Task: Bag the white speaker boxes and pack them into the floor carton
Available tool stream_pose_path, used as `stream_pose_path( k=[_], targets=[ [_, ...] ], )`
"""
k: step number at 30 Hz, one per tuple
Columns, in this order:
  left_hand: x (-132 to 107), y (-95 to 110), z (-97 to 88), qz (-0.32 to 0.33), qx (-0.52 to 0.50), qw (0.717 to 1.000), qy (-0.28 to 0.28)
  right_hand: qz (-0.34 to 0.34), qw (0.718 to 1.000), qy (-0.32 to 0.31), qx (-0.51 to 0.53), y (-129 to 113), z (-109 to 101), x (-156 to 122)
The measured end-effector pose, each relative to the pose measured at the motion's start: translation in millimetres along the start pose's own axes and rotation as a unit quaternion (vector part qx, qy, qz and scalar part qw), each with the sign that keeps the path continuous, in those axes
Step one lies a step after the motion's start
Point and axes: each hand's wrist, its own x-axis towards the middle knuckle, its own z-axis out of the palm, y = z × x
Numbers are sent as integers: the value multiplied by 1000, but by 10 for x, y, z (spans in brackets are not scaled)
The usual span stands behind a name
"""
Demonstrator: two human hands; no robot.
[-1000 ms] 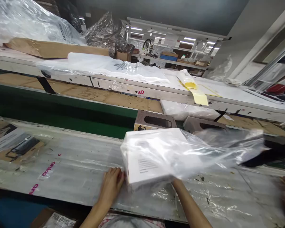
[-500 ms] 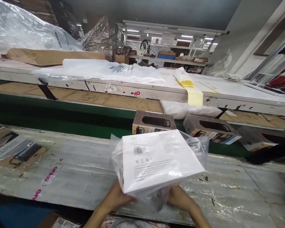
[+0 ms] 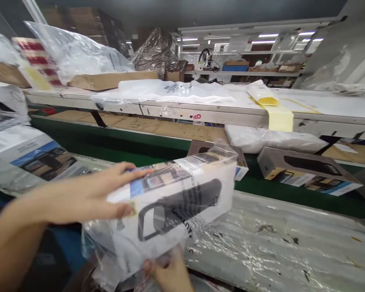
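A printed product box (image 3: 182,207) in a clear plastic bag (image 3: 100,243) is tilted in front of me, its side with a dark handled device toward me. My left hand (image 3: 106,194) grips its left end, fingers along the upper face and thumb on the near side. Against the lower near edge, my right hand (image 3: 170,269) holds it from below with its thumb raised; its other fingers are mostly hidden. Loose bag plastic hangs by the left end.
Similar boxes stand on the green conveyor belt (image 3: 134,148), among them a brown-topped box (image 3: 307,170) at right. Bagged boxes (image 3: 45,158) lie at left. Behind the belt runs a white shelf (image 3: 176,111) with plastic sheets. A plastic-covered worktop (image 3: 276,231) extends right.
The bagged box has turned from its white barcode face to its picture sides and come lower and left. My left hand has moved up onto its left end. The view has swung left.
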Motion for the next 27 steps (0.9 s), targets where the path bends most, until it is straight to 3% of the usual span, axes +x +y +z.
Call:
stream_pose_path(
  k=[1, 3, 6, 9, 10, 12, 14, 15, 16, 17, 18, 20, 22, 23, 25, 27],
  targets=[
    [85, 115, -291, -12, 18, 999, -47, 3, 998, -46, 46, 38, 255, -8],
    [343, 345, -637, -53, 31, 993, -102, -1, 985, -129, 111, 81, 678, -14],
    [792, 525, -723, -118, 110, 973, -162, 44, 966, -192, 167, 24, 1016, 30],
    [1001, 390, -677, -88, 118, 974, -171, 133, 946, -257, 149, -313, 882, 102],
    [982, 292, -672, -52, 80, 983, -156, 151, 937, -295, 108, -499, 728, 123],
    [841, 78, -656, 18, -9, 995, -97, 159, 892, -420, -56, -934, 310, 162],
    [647, -98, -582, 32, -58, 997, -25, 74, 890, -411, -185, -1362, -139, 200],
    [560, -153, -518, 20, -70, 997, -12, -40, 917, -346, -194, -1542, -327, 224],
    [489, -178, -442, 4, -83, 996, -18, -145, 922, -292, -210, -1690, -469, 256],
    [438, -171, -365, -6, -100, 995, -30, -263, 910, -218, -236, -1803, -558, 299],
    [403, -134, -297, -10, -119, 992, -32, -373, 874, -147, -276, -1885, -592, 356],
    [376, 16, -214, 2, -147, 989, 27, -528, 748, -67, -396, -1972, -518, 508],
    [387, 217, -202, 28, -142, 983, 115, -583, 629, -91, -507, -1996, -324, 690],
    [405, 316, -207, 45, -127, 982, 131, -581, 595, -123, -542, -1999, -210, 780],
    [467, 481, -202, 63, -88, 990, 94, -563, 576, -166, -569, -1997, 0, 935],
    [557, 580, -157, 36, -31, 998, 41, -560, 591, -180, -552, -1988, 142, 1044]
  ],
)
